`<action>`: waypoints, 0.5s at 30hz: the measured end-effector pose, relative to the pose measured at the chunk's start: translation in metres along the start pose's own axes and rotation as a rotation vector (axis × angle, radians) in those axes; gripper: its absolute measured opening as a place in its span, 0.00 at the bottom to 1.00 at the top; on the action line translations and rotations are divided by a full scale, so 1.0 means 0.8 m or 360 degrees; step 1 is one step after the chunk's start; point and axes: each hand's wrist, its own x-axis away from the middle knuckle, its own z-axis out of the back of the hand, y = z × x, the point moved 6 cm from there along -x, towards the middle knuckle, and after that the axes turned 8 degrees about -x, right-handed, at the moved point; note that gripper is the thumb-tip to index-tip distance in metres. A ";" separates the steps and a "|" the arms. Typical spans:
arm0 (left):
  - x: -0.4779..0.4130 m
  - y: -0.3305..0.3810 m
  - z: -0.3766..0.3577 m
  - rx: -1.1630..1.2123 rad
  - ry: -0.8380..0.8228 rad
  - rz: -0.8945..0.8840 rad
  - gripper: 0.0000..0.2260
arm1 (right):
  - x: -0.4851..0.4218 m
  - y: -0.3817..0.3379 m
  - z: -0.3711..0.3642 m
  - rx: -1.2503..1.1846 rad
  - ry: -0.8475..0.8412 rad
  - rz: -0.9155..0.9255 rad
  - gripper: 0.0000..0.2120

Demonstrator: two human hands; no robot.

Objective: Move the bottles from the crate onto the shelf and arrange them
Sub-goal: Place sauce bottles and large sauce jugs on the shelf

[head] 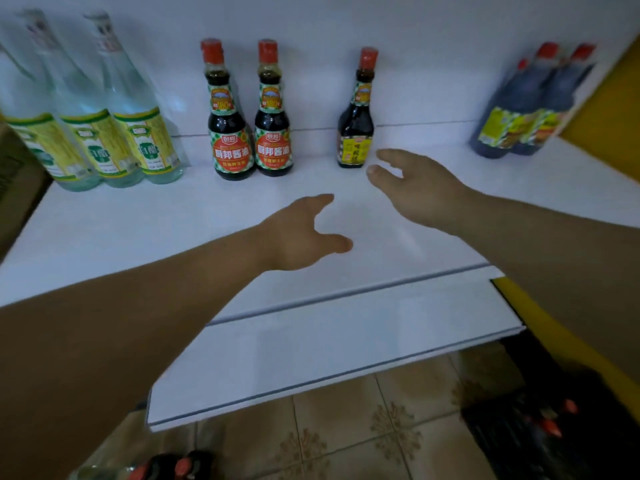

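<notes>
On the white shelf point(138, 237) stand two dark soy sauce bottles with red caps and red labels point(231, 133) point(273, 131). A third dark bottle with a yellow label point(355, 133) stands apart to their right. My right hand point(412, 183) hovers open just right of that yellow-label bottle, fingers apart, not touching it. My left hand point(301, 233) is open above the shelf's middle and holds nothing. The black crate point(519, 427) lies at the lower right on the floor, with red-capped bottles point(554, 424) inside.
Three clear bottles with green-yellow labels point(114, 133) stand at the shelf's left. Dark bottles with red caps point(533, 109) stand at the far right. A cardboard box point(17, 188) sits at the left edge. More bottle caps point(166, 469) show at the bottom over the tiled floor point(346, 427).
</notes>
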 end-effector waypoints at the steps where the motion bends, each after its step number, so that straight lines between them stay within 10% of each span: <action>1: 0.008 0.026 -0.012 -0.0023 -0.0068 -0.0072 0.37 | 0.021 0.012 0.020 0.0025 0.0031 -0.0064 0.26; 15: 0.045 0.375 -0.329 -0.0181 -0.0758 -0.0657 0.35 | 0.377 0.312 0.258 0.0034 0.0289 -0.0939 0.29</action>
